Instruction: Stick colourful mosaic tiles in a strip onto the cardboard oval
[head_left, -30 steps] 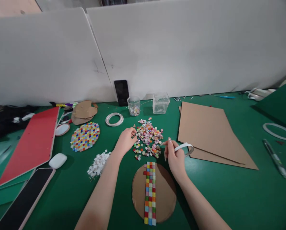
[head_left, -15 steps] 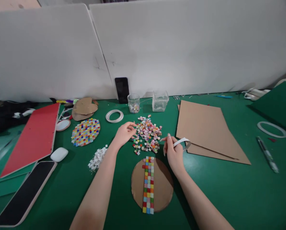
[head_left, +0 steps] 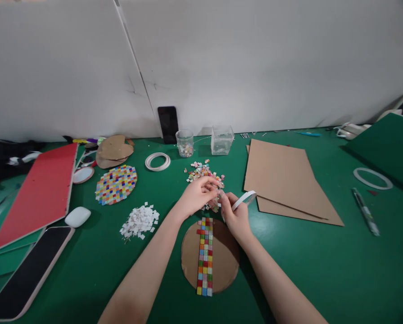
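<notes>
My left hand [head_left: 201, 194] is over the pile of small coloured mosaic tiles [head_left: 201, 171], its thumb and fingers pinched together; what they hold is too small to make out. Its fingertips meet those of my right hand [head_left: 237, 218], which carries a narrow roll of white tape [head_left: 244, 200] looped over its fingers. Just below both hands lies a round cardboard disc [head_left: 224, 261]. A strip of coloured square tiles [head_left: 205, 256], a few tiles wide, runs from its top to its bottom edge.
To the left lie white paper squares [head_left: 140, 221], a tile-covered disc [head_left: 116, 184], a phone [head_left: 29, 270] and a red board [head_left: 39, 193]. Behind stand a clear cup [head_left: 185, 144] and a clear square box [head_left: 222, 140]. Cardboard sheets [head_left: 282, 175] and a pen [head_left: 366, 211] are right.
My left hand has moved right, from the left edge of the tile pile to my right hand's fingertips. My right hand has shifted slightly left with the tape. The view has turned slightly.
</notes>
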Available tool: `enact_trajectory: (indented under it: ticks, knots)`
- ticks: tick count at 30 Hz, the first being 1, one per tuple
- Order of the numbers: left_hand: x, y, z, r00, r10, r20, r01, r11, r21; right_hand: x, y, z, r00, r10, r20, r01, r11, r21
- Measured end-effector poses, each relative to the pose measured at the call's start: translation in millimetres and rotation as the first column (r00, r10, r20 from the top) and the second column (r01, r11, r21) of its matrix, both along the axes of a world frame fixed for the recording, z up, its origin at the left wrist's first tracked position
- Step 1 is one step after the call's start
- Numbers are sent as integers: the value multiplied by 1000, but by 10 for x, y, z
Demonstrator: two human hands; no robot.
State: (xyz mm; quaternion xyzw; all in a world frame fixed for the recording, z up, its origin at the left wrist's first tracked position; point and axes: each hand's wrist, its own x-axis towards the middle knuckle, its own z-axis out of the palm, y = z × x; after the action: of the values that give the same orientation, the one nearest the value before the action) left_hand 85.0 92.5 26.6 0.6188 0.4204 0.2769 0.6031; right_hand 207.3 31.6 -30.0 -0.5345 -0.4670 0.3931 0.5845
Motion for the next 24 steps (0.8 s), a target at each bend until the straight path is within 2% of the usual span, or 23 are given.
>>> enact_trajectory:
  ticks: [4,10,12,15,18,24]
  knots:
    - [100,-61,-5,998,-26,51,26,1000,3,-13,8,53,997,58,-45,-58,998,10]
    - [180,-92,-31,998,0,70,-15,979,204,-2,35,54,986,74,-149,-78,997,-23]
    - [166,-79,-16,999,46,13,-48,955,293,8,37,57,981,67,-180,-73,997,-31]
    - [39,10,-23,967,217,-132,-134,877,461,23,34,68,977,21,-213,-28,999,-29]
    - [-182,155,-101,915,345,-209,-195,833,518,34,34,69,974,-36,-222,29,999,-30]
    - [-491,359,-269,849,366,-380,-103,821,561,27,59,48,974,-95,-205,87,995,-51]
